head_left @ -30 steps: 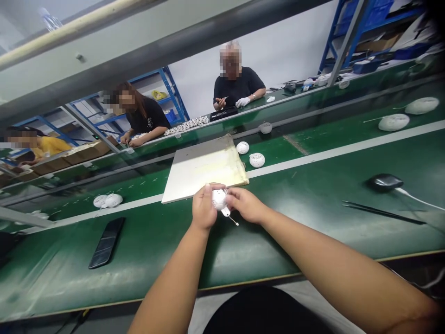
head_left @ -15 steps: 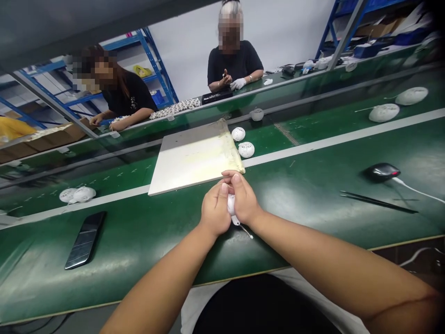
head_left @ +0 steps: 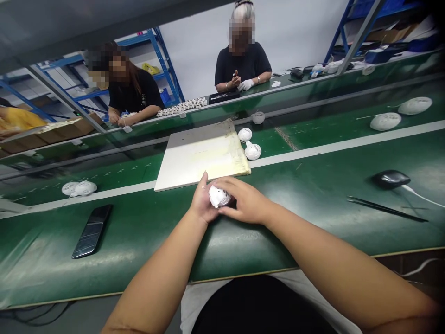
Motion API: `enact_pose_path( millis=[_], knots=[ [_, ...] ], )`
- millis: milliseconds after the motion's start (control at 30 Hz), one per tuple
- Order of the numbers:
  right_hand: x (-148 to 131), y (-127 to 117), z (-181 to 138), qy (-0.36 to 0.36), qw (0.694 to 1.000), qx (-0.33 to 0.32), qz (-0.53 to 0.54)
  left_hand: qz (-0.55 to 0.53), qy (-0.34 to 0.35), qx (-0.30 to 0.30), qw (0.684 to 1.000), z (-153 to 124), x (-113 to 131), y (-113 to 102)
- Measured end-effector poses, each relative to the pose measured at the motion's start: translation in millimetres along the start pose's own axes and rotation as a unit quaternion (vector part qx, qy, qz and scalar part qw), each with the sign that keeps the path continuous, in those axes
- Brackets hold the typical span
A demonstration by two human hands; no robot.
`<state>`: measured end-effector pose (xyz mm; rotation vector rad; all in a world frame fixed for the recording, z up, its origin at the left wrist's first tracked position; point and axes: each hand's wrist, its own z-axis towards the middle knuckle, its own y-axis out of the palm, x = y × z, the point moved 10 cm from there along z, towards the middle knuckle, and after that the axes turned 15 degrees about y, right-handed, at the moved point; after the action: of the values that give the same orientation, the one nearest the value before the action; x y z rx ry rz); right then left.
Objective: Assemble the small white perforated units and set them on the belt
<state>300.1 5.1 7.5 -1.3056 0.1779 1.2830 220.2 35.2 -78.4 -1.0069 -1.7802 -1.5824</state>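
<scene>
A small rounded white plastic shell [head_left: 217, 197] is between my two hands above the near edge of the green bench. My left hand [head_left: 201, 204] cups it from the left and below, thumb raised off it. From the right, my right hand [head_left: 248, 203] grips it, with the fingers over the top and the thumb low on the near side. Part of the shell is covered by my right fingers. Just beyond my hands lies a white board [head_left: 198, 160] with a yellowed right end. Two similar perforated white shells [head_left: 252, 151] sit against that end.
A black phone [head_left: 92, 231] lies to the left, near paired white shells [head_left: 84, 188]. On the right are black tweezers [head_left: 387, 208], a corded black mouse [head_left: 391, 178] and more white shells [head_left: 385, 121]. Across the bench, co-workers [head_left: 243, 65] sit behind a metal rail.
My hands have parted from a tight clasp, and the shell has been turned so more of it shows. Its short dangling wire is out of sight. The view has shifted slightly.
</scene>
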Motion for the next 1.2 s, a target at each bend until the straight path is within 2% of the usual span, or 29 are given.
enact_pose_path(
  millis=[67,100,133,200,267,333,433,533,600,667,733,833,1033,1200],
  knots=[
    [7.4,-5.9,2.6,0.023,0.998,0.049,-0.015,0.092,0.080,0.003,0.993,3.3,15.0,-8.7],
    [12.7,-10.7,3.4,0.039,0.996,0.081,-0.023,0.165,0.142,0.013,0.976,3.3,29.1,-14.4],
    [18.4,-15.3,3.7,0.055,0.992,0.110,-0.032,0.253,0.205,0.019,0.945,1.0,44.6,-17.5],
    [29.6,-21.0,3.8,0.087,0.984,0.146,-0.054,0.442,0.284,-0.004,0.851,-6.6,65.2,-11.4],
    [38.4,-19.8,4.2,0.111,0.981,0.143,-0.075,0.598,0.278,-0.060,0.749,-10.2,62.9,0.4],
    [43.7,-13.7,5.0,0.119,0.984,0.110,-0.080,0.684,0.249,-0.106,0.678,-11.3,52.8,8.4],
    [45.9,-2.2,5.4,0.097,0.994,0.032,-0.040,0.725,0.254,-0.168,0.617,-13.8,41.6,23.8],
    [50.3,5.8,5.8,0.085,0.994,-0.043,0.059,0.751,0.270,-0.192,0.571,-16.4,39.5,32.2],
    [57.6,6.9,7.8,0.107,0.982,-0.062,0.141,0.763,0.270,-0.207,0.549,-18.7,38.3,35.8],
    [65.5,5.1,10.8,0.139,0.975,-0.044,0.170,0.758,0.274,-0.238,0.542,-22.6,34.7,42.6],
    [68.8,4.6,13.1,0.164,0.978,-0.020,0.129,0.751,0.285,-0.259,0.537,-26.5,32.1,49.3],
    [66.5,6.0,14.7,0.178,0.982,-0.004,0.069,0.760,0.297,-0.253,0.519,-27.9,32.3,52.7],
    [64.9,4.5,12.2,0.193,0.980,0.023,0.051,0.764,0.292,-0.265,0.510,-26.3,28.1,51.7],
    [69.3,4.2,12.0,0.213,0.975,0.037,0.040,0.781,0.292,-0.255,0.490,-24.3,26.3,50.3]
  ],
)
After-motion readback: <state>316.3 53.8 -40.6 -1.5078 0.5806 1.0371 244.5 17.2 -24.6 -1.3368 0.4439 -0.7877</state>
